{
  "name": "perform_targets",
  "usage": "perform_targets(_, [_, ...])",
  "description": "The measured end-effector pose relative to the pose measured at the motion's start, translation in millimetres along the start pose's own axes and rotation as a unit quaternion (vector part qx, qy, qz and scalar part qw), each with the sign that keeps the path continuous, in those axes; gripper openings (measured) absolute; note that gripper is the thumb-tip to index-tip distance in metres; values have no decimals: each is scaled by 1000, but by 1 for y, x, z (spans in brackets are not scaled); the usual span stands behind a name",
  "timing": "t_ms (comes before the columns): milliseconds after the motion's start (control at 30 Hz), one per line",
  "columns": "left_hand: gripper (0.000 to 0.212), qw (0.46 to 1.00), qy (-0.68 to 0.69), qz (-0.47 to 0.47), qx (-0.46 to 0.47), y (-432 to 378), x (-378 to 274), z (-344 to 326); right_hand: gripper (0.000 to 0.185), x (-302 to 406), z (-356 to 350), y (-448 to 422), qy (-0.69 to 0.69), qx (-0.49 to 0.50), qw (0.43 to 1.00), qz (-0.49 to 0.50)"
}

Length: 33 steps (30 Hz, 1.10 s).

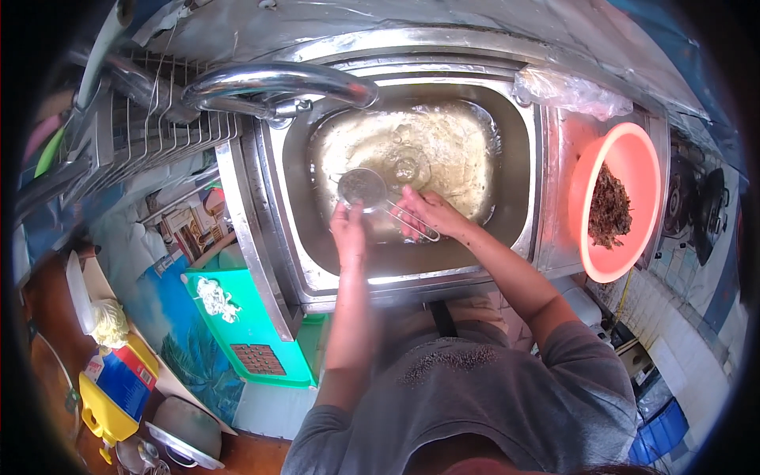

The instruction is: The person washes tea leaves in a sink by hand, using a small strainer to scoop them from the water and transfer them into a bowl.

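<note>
Over a stainless steel sink basin (510, 202) with water in it, my left hand (348, 228) grips the rim of a small round wire-mesh strainer (362, 189). The strainer's wire handle points down to the right. My right hand (423, 214) is beside that handle, palm partly turned up with the fingers near the wire; whether it grips the handle is unclear. A curved chrome faucet (285, 80) reaches over the basin's upper left. At the right, a pink plastic bowl (644, 196) holds a dark, shredded, wet-looking mass (608, 208).
A wire dish rack (160, 127) stands left of the sink. A crumpled clear plastic bag (570, 92) lies at the upper right corner. Below left are a green plastic rack (255, 320), a yellow jug (113, 404) and a lidded metal pot (185, 424). A stove (680, 196) is at far right.
</note>
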State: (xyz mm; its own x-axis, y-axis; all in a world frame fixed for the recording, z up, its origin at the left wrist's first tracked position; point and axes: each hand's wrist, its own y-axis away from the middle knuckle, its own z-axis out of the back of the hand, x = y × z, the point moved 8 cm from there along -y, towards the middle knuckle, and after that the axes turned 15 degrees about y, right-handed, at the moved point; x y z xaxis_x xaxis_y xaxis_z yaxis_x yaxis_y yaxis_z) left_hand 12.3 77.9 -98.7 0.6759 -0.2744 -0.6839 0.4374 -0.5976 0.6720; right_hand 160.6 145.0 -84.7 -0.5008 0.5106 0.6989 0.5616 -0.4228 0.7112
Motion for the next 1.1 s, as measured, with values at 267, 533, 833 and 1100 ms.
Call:
perform_targets(267, [10,979,178,54,-79,-5,5,19,20,7,45,-44,545,-339,740,201])
perform_targets(533, [9,982,166,44,-75,-8,7,11,13,-12,46,-75,574,-260,749,207])
perform_targets(833, [8,965,255,54,-21,-12,8,15,10,-65,44,-8,19,-130,991,-27])
perform_targets(1100, [9,961,271,51,-20,-11,3,21,13,101,156,136,492,-578,638,128])
